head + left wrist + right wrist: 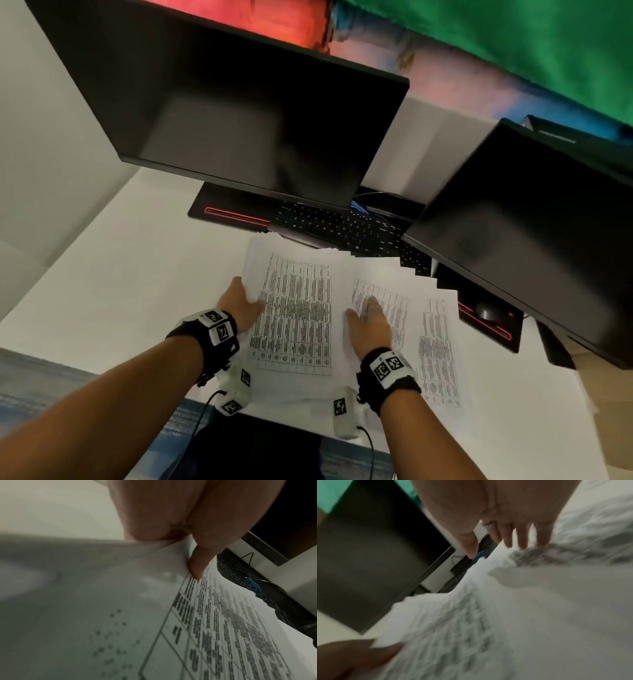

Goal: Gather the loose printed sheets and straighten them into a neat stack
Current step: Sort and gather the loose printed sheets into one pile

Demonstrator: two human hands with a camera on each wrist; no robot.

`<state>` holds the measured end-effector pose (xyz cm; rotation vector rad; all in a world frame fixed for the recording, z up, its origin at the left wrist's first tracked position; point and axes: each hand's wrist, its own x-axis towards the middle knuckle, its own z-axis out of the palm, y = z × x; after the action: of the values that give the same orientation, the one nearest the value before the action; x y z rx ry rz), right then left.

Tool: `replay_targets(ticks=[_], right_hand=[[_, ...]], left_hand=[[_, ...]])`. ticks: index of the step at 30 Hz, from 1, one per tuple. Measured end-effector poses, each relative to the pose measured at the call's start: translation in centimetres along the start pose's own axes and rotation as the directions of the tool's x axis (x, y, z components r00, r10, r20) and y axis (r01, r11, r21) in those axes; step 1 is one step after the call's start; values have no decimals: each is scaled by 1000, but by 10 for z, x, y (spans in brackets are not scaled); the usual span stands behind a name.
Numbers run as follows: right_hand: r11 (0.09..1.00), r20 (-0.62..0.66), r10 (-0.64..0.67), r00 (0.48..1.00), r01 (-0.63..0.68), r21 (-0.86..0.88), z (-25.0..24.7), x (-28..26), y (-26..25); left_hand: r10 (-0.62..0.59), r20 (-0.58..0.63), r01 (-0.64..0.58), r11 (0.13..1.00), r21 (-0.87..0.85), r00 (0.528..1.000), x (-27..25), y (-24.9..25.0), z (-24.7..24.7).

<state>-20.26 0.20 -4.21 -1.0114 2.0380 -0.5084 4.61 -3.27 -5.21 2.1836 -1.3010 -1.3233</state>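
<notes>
Several white printed sheets with tables of text lie fanned out on the white desk, their far edges overlapping the keyboard. My left hand pinches the left edge of the fan. Its thumb lies on top of the sheets, and its fingers are hidden under the paper. My right hand rests flat on the middle of the fan, with straight fingers touching the blurred sheets. The left hand also shows at the lower left of the right wrist view.
A dark monitor stands behind the keyboard, and a second one overhangs the right side. A mouse sits on a black pad with red trim beneath it. The desk's near edge runs just under my wrists.
</notes>
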Motion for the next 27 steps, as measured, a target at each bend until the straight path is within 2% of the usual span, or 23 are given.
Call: replay_targets(ticks=[2, 4, 5, 10, 14, 18, 24, 27], right_hand=[[970, -232, 188, 954, -217, -106, -20, 2, 20], [903, -271, 336, 902, -390, -178, -33, -2, 36], [898, -249, 358, 900, -404, -171, -33, -2, 41], [928, -211, 372, 904, -360, 90, -33, 6, 47], [944, -164, 317, 934, -328, -47, -56, 2, 48], [949, -114, 300, 947, -308, -67, -44, -5, 36], [900, 6, 404, 915, -398, 175, -46, -5, 29], [897, 1, 391, 920, -382, 224, -58, -16, 16]], left_hand=[[25, -19, -25, 1000, 3, 1000, 2, -3, -1], [36, -17, -36, 999, 5, 999, 5, -5, -1], [34, -10, -34, 999, 13, 999, 8, -7, 0], [73, -4, -73, 996, 53, 997, 17, -15, -2], [142, 4, -142, 985, 98, 990, 15, -10, -6], [142, 6, -142, 986, 88, 990, 15, -11, -5], [125, 16, -126, 989, 75, 992, 10, -9, -4], [145, 10, -146, 987, 65, 989, 5, -5, -5]])
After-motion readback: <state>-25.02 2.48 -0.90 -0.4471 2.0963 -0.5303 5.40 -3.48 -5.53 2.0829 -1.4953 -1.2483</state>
